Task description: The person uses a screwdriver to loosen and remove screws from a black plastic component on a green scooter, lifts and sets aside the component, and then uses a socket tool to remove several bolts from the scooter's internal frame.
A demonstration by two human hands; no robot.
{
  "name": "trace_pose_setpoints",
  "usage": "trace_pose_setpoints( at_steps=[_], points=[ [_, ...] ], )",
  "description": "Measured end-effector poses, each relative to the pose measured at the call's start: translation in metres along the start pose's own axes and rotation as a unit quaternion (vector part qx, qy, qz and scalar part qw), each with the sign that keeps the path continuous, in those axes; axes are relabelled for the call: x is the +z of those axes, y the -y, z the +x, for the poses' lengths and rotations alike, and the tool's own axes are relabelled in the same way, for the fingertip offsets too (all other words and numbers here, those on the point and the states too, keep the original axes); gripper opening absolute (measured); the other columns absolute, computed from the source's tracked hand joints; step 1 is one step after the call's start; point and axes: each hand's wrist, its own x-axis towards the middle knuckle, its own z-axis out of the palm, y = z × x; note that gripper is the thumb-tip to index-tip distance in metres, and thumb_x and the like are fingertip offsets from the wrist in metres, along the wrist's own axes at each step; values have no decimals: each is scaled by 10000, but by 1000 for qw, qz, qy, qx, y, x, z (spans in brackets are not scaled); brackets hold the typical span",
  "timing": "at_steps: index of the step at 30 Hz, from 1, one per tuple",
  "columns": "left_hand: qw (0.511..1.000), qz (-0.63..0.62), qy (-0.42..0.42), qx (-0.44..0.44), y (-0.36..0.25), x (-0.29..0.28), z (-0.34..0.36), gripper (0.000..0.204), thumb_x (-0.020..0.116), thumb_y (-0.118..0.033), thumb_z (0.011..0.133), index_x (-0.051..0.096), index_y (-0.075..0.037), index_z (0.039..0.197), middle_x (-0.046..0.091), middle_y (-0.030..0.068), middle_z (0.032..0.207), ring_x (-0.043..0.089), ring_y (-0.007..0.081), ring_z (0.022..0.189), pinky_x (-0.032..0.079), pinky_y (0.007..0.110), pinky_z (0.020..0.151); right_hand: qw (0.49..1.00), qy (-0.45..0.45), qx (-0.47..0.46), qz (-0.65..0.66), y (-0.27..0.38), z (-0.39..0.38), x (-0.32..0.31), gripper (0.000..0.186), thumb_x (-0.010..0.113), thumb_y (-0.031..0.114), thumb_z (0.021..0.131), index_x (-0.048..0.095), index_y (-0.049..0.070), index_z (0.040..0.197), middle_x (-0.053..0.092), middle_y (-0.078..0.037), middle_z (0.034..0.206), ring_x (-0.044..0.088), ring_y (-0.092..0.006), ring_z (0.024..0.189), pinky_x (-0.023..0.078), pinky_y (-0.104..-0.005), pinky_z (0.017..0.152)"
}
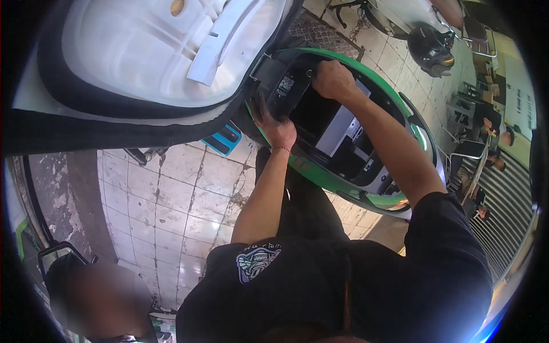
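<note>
A green scooter body (394, 100) has its black under-seat compartment (311, 117) uncovered in front of me. My left hand (278, 130) rests at the compartment's near left edge, fingers stretched out over a black panel (278, 103) that carries a printed label. Inside the far rim my right hand (334, 80) is closed, next to a small round ring (309, 73); what its fingers hold is hidden. A light grey flat part (335, 134) lies across the compartment's middle.
The scooter's raised seat (131, 63) shows its white underside at upper left. A blue-and-black object (223, 139) lies on the tiled floor (189, 200). Another person (97, 297) is at lower left. A black helmet (430, 48) and people (492, 120) are farther right.
</note>
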Motion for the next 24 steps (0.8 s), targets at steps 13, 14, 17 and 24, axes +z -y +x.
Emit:
trace_pose_setpoints(
  at_steps=[13, 14, 17, 24],
  points=[
    [1000, 10, -4, 7, 1, -4, 1, 871, 587, 68, 734, 290, -110, 1533, 196, 249, 1577, 183, 439, 1465, 198, 546, 1179, 982, -45, -144, -118, -9, 5, 9, 212, 595, 201, 865, 741, 71, 946, 689, -141, 958, 690, -350, 925, 559, -467, 758],
    [1000, 8, -4, 7, 2, -4, 2, 872, 590, 67, 732, 290, -108, 1532, 200, 249, 1576, 183, 438, 1466, 197, 548, 1178, 972, -55, -176, -145, -11, 7, 8, 206, 596, 188, 859, 741, 70, 945, 690, -136, 954, 691, -351, 920, 561, -465, 752],
    [1000, 9, -3, 13, 0, -3, 2, 864, 592, 58, 735, 293, -102, 1530, 214, 253, 1569, 192, 444, 1461, 197, 553, 1175, 949, -37, -237, -203, -10, 16, 2, 203, 596, 167, 844, 739, 61, 941, 696, -140, 975, 693, -352, 929, 565, -462, 755],
    [942, 238, 43, 233, -26, 6, -12, 776, 585, 9, 774, 323, -44, 1503, 350, 273, 1460, 355, 487, 1330, 271, 565, 1113, 965, 57, -208, -149, 24, 45, -27, 252, 583, 204, 831, 741, 25, 910, 709, -213, 1030, 690, -364, 1010, 579, -455, 799]
  ],
)
